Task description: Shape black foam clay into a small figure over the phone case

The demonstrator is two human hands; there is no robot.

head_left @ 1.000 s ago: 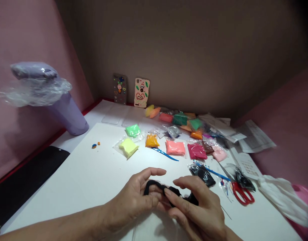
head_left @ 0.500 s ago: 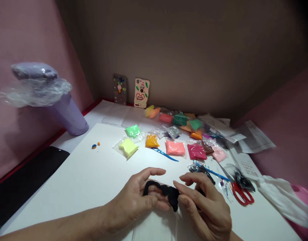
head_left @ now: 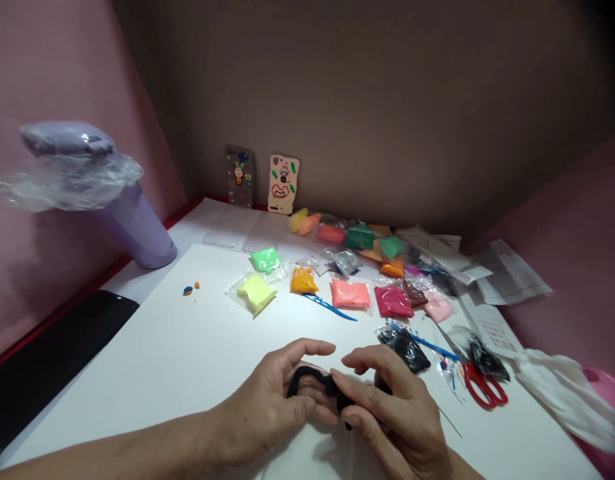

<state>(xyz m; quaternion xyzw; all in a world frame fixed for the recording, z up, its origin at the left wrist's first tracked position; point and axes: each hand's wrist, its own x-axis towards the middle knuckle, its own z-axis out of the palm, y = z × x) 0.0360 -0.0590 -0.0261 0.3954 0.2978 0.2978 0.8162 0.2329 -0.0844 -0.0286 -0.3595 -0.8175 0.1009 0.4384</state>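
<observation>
My left hand [head_left: 282, 387] is curled round the top of a clear phone case [head_left: 307, 460], thumb in front and fingers showing through behind. A strip of black clay [head_left: 307, 372] curves along the top of the case and thickens on the right. My right hand [head_left: 397, 407] pinches the thick end of this clay between thumb and forefinger. A further dark bit [head_left: 384, 387] shows among the right hand's fingers, mostly hidden. Just beyond that hand lies a packet of black clay [head_left: 406, 347].
Several coloured clay packets [head_left: 351, 293] and a blue modelling tool [head_left: 332, 307] lie ahead. Red-handled scissors [head_left: 485, 387] and a white cloth [head_left: 567, 393] are at right. Two decorated phone cases [head_left: 283, 185] lean on the wall. A purple bin [head_left: 137, 230] stands left.
My right hand has moved left along the black clay and now covers more of its thick end. The black packet behind it shows more fully. My left hand has barely moved.
</observation>
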